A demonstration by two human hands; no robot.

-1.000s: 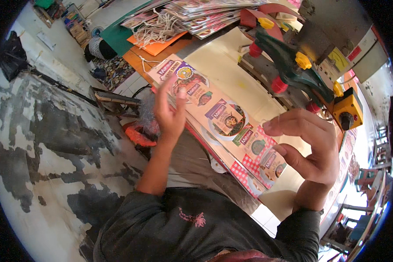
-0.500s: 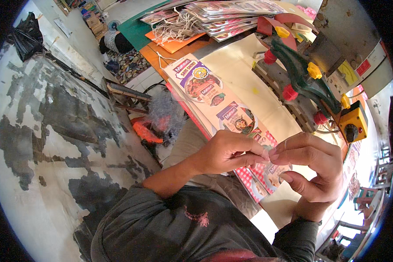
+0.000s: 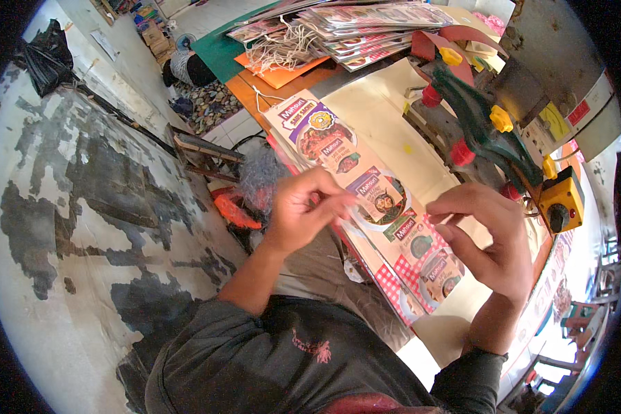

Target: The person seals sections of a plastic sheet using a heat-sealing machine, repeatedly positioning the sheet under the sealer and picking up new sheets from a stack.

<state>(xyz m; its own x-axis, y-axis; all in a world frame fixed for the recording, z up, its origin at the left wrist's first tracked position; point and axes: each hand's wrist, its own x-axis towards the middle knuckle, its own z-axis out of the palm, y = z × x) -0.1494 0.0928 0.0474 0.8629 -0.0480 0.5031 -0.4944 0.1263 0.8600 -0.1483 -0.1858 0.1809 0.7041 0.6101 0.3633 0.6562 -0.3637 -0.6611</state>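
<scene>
A long printed cardboard strip (image 3: 366,164) with food pictures and a red-and-white checked lower end lies slantwise on the table, on top of similar strips. White string is looped at its far end. My left hand (image 3: 300,210) is over the strip's left edge, thumb and fingers drawn together in a pinch and slightly blurred. Above the strip's right edge hovers my right hand (image 3: 493,238), fingers curled and tips brought close to the thumb. Whatever lies between the fingertips of either hand is too small to make out.
A cream sheet (image 3: 355,86) covers the tabletop. Behind it stand piled printed strips (image 3: 366,27) with tangled white strings (image 3: 286,48) and an orange sheet (image 3: 283,74). To the right is a machine with a green bar (image 3: 472,114), red and yellow knobs, and a yellow control box (image 3: 560,200).
My hands were together over the strip's lower part; now they are apart. The left has moved left and away from me, the right slightly away. More of the strip shows.
</scene>
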